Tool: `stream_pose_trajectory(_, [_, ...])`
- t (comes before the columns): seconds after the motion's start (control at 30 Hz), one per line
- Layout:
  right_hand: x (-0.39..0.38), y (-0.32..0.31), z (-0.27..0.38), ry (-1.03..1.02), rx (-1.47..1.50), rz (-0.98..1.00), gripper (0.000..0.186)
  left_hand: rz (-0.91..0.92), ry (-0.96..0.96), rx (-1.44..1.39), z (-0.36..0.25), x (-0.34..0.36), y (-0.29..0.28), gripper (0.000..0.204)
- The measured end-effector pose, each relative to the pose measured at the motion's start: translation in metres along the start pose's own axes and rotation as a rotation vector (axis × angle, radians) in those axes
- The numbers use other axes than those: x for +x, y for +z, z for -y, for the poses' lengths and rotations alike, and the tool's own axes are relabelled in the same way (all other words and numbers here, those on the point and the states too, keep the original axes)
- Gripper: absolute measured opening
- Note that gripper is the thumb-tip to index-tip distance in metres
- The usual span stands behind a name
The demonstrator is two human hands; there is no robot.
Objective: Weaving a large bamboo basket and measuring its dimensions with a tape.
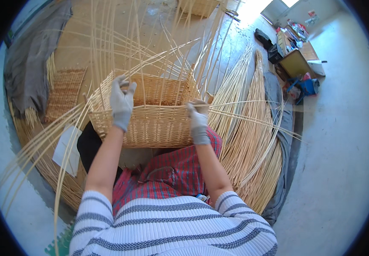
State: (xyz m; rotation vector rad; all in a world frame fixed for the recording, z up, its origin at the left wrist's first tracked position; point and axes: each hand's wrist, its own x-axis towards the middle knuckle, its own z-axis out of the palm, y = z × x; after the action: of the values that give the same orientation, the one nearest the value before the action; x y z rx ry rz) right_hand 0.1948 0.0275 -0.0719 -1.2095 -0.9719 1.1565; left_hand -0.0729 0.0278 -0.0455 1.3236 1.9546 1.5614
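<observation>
A pale wicker basket [156,123], roughly rectangular, sits across my lap with long upright rods rising from its sides. My left hand [121,102], in a light grey glove, is at the left part of the near rim, its fingers bent and thumb apart, with rods close behind the fingertips. At the near right corner my right hand [199,121], also gloved and slightly blurred, has its fingers closed on a thin wicker rod [231,105] that runs off to the right. More loose rods [60,123] fan out from the basket's left corner.
Long bundles of peeled rods [252,149] lie right of my knees on grey cloth [283,141]. Leftward are a woven brown panel [65,94], dark grey cloth [33,59] and a white sheet [67,149]. Another basket [199,7] stands ahead; a cluttered low table [297,66] is at far right.
</observation>
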Motion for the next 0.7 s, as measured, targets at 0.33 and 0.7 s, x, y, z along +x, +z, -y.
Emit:
stream_pose_trajectory(0.33, [0.068,0.073,0.077,-0.908,-0.798,0.033,0.051,0.669,-0.135,0.339,-0.009,-0.052,0.071,0.041])
stream_pose_trajectory(0.7, [0.033,-0.128,0.008,-0.018,-0.05,-0.218,0.023,0.413,0.537,0.128,-0.073,-0.069,0.059,0.068])
